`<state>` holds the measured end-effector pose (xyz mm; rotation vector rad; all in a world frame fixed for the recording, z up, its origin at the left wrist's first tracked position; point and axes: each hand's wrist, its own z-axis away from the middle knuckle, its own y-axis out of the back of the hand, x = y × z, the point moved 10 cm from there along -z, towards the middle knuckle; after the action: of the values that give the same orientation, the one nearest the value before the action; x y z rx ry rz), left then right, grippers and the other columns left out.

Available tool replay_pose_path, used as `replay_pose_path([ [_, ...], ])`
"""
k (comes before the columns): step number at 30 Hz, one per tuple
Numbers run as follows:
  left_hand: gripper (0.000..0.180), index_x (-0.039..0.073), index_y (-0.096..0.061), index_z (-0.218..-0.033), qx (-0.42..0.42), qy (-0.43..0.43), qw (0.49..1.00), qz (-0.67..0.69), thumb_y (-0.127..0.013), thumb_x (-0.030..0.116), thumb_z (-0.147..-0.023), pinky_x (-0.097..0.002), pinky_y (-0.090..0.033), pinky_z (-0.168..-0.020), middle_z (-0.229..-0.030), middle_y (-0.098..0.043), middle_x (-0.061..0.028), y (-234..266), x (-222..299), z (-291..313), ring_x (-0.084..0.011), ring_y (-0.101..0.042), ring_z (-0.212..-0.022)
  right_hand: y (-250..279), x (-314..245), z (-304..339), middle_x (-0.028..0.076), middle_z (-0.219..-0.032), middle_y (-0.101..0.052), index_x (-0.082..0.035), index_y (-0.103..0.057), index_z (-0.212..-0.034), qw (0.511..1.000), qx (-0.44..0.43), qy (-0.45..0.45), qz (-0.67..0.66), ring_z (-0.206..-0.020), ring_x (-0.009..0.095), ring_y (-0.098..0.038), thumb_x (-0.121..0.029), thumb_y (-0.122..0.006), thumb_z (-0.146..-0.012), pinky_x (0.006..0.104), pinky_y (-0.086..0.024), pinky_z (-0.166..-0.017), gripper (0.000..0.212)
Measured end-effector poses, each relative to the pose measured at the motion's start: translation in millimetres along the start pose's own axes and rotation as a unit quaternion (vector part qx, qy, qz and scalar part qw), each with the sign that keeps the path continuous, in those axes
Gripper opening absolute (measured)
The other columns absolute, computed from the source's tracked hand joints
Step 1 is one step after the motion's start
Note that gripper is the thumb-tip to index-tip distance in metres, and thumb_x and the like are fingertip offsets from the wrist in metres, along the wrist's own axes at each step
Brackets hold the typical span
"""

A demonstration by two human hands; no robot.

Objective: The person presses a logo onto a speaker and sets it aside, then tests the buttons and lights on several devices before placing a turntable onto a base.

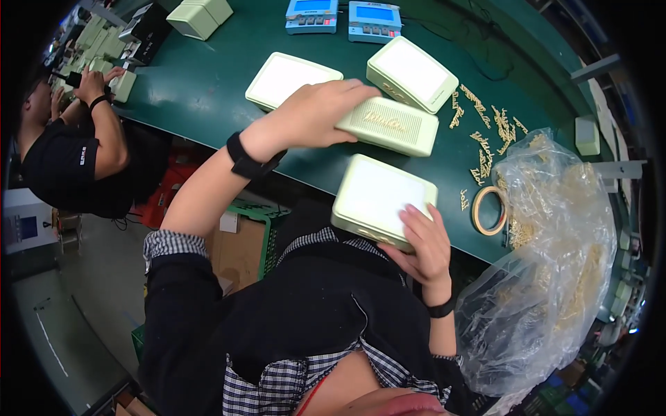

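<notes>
My left hand [316, 114] reaches over the bench and is closed round the left end of a pale green speaker-like box [416, 136]. Its ribbed grille faces up and carries a gold script badge [386, 120]. Close to my body, my right hand [424, 243] grips the right side of a second pale green box [374, 188], fingers on its white face and thumb at its lower edge. That box is tilted at the bench's front edge, and small knobs or buttons show on its near side. Two similar boxes, one at the left [291, 78] and one at the right [414, 71], lie behind my left hand.
Loose gold script badges [485, 132] lie at the right, by a tape roll [489, 210] and a see-through plastic bag [555, 256] of more badges. Two blue instruments [374, 21] stand at the back of the green bench [201, 90]. A co-worker [90, 139] works at far left.
</notes>
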<state>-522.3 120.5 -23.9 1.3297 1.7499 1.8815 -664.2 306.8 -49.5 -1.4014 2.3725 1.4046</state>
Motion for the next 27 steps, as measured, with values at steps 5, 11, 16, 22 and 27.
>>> replay_pose_path([
  [5, 0.055, 0.010, -0.057, -0.118, 0.137, -0.078, 0.972, -0.174, -0.072, 0.006, -0.065, -0.0370, -0.054, -0.079, -0.118, -0.059, -0.0066, -4.6, 21.4, 52.6, -0.0282, -0.061, -0.104, 34.3, 11.5, 43.6, 0.015, -0.115, -0.067, -0.005, -0.053, -0.114, 0.995, 0.035, -0.018, 0.095, -0.116, 0.038, -0.061, -0.016, -0.089, -0.064, 0.0558, -0.045, -0.099, 0.063],
  [11, 0.053, 0.013, -0.058, -0.114, 0.167, -0.091, 0.959, -0.211, -0.074, 0.004, -0.064, -0.0376, -0.052, -0.080, -0.119, -0.059, -0.0059, -3.0, 3.7, 81.0, -0.0257, -0.060, -0.105, 25.9, 28.1, 38.7, 0.016, -0.119, -0.061, -0.004, -0.050, -0.122, 0.994, -0.050, -0.056, 0.082, -0.111, 0.038, -0.060, -0.017, -0.090, -0.053, 0.0576, -0.043, -0.101, 0.080],
  [16, 0.059, 0.014, -0.058, -0.115, 0.071, -0.103, 0.980, -0.156, -0.081, 0.015, -0.060, -0.0416, -0.045, -0.092, -0.123, -0.057, -0.0066, 3.6, -14.1, 79.4, -0.0268, -0.057, -0.110, 27.3, 41.0, -24.0, 0.017, -0.131, -0.050, -0.003, -0.045, -0.133, 0.956, -0.173, -0.189, 0.140, -0.120, 0.037, -0.050, -0.025, -0.092, -0.042, 0.0612, -0.029, -0.110, 0.105],
  [22, 0.088, 0.008, -0.051, -0.128, -0.022, -0.139, 0.986, -0.088, -0.087, 0.027, -0.050, -0.0429, -0.038, -0.103, -0.129, -0.054, -0.0121, 10.1, 1.9, 27.3, -0.0301, -0.053, -0.120, 6.2, 48.9, -31.1, 0.016, -0.135, -0.045, -0.001, -0.041, -0.137, 0.929, -0.298, -0.190, 0.109, -0.127, 0.036, -0.043, -0.026, -0.092, -0.037, 0.0621, -0.020, -0.114, 0.116],
  [27, 0.102, 0.004, -0.046, -0.134, -0.127, -0.133, 0.981, -0.064, -0.087, 0.030, -0.044, -0.0421, -0.037, -0.104, -0.131, -0.053, -0.0142, -7.5, -5.5, 12.9, -0.0313, -0.050, -0.121, -0.6, 49.9, -38.8, 0.015, -0.132, -0.048, -0.001, -0.042, -0.135, 0.933, -0.313, -0.157, 0.086, -0.125, 0.035, -0.046, -0.027, -0.092, -0.036, 0.0614, -0.020, -0.114, 0.114],
])
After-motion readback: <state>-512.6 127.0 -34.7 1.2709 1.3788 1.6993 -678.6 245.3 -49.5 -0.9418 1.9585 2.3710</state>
